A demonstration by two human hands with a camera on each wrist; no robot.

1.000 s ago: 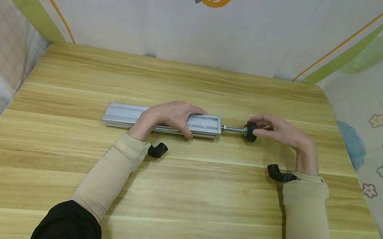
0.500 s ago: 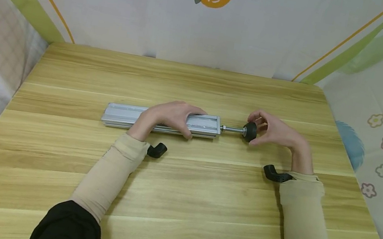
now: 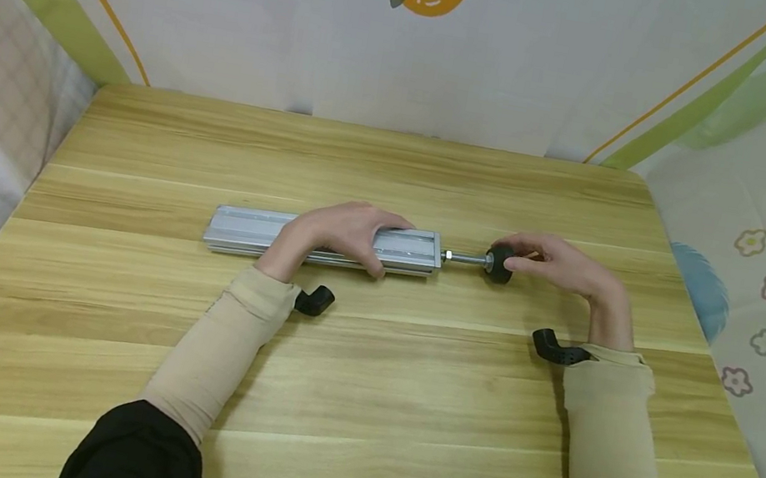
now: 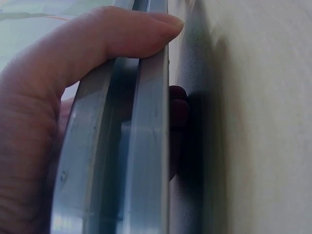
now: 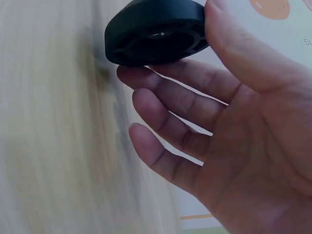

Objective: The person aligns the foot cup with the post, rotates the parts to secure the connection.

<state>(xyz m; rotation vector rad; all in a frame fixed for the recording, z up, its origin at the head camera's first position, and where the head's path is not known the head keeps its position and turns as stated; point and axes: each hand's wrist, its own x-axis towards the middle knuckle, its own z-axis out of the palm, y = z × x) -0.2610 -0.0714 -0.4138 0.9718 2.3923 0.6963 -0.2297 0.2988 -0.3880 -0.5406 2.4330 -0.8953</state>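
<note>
A silver aluminium profile (image 3: 247, 231) lies lengthwise across the table. My left hand (image 3: 347, 233) grips it over the top near its right end; in the left wrist view the thumb crosses the grooved side of the profile (image 4: 148, 146), and fingertips show beyond its lower edge. Out of the right end runs a threaded rod (image 3: 468, 258) with a nut, ending in the black round base of a levelling foot (image 3: 499, 263). My right hand (image 3: 564, 267) pinches this black base (image 5: 156, 29) at its rim between thumb and fingers, the lower fingers loosely bent below it.
The wood-grain table (image 3: 397, 427) spreads around both hands. Black curved brackets, one by the left cuff (image 3: 315, 300) and one by the right cuff (image 3: 559, 351), stick inward from the wrists. A printed white curtain (image 3: 237, 20) hangs along the back edge.
Half a second ago the right thumb and fingers were spread wider around the black base, thumb lower; now they pinch its rim again. The left hand and the profile stay put.
</note>
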